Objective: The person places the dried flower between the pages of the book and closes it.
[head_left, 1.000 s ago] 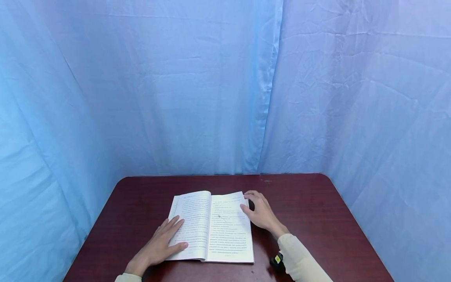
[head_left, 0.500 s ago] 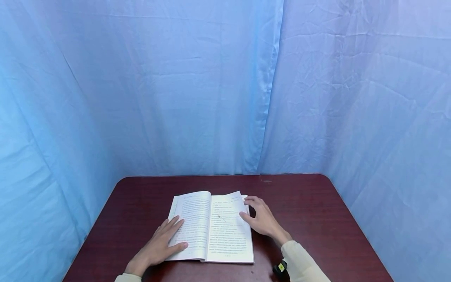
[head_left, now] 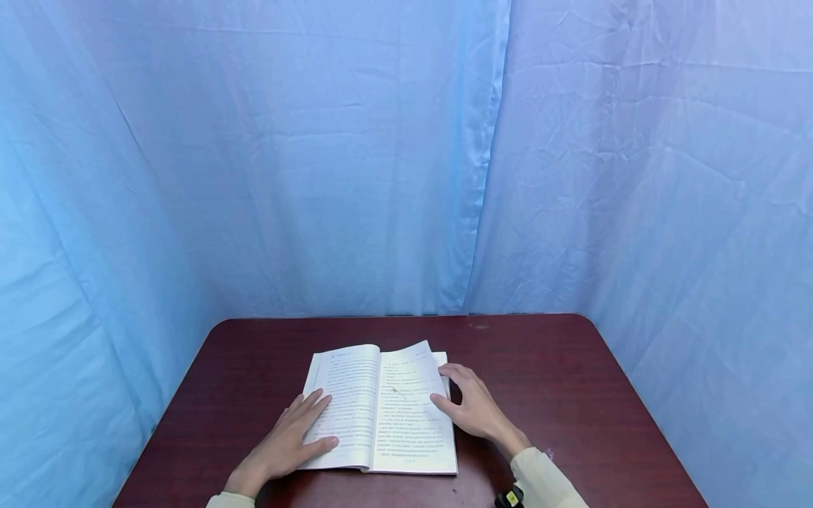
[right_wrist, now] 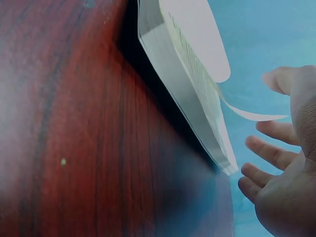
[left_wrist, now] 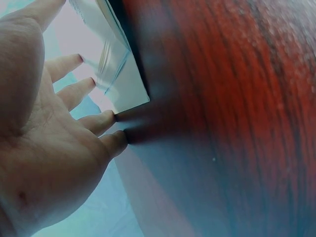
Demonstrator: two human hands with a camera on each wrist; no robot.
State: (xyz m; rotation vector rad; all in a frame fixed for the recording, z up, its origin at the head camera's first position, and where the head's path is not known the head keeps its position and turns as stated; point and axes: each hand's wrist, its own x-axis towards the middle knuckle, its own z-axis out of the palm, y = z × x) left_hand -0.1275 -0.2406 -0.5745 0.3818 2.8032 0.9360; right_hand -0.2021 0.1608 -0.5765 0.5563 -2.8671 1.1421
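Note:
An open book (head_left: 413, 423) with printed text lies on the dark red table. Across the lower left page rests my left hand (head_left: 279, 443), fingers spread and thumb pointing toward the spine; in the left wrist view some of its fingertips reach past the book's edge. My right hand (head_left: 476, 403) is at the right edge of the book. The top right page (head_left: 420, 354) rises at its upper corner, showing the white sheet beneath. In the right wrist view this page (right_wrist: 252, 116) curls out over the index finger, with the thumb held apart above it.
The table (head_left: 559, 395) extends around the book on all sides, its far corners rounded. Blue cloth curtains (head_left: 356, 176) hang behind it and at both sides. A black device with a yellow mark (head_left: 510, 498) sits at the right sleeve.
My right hand has slid slightly down the book's right edge and toward me. The page's upper corner has lifted further and shifted left, baring more sheet beneath. The left hand stays put.

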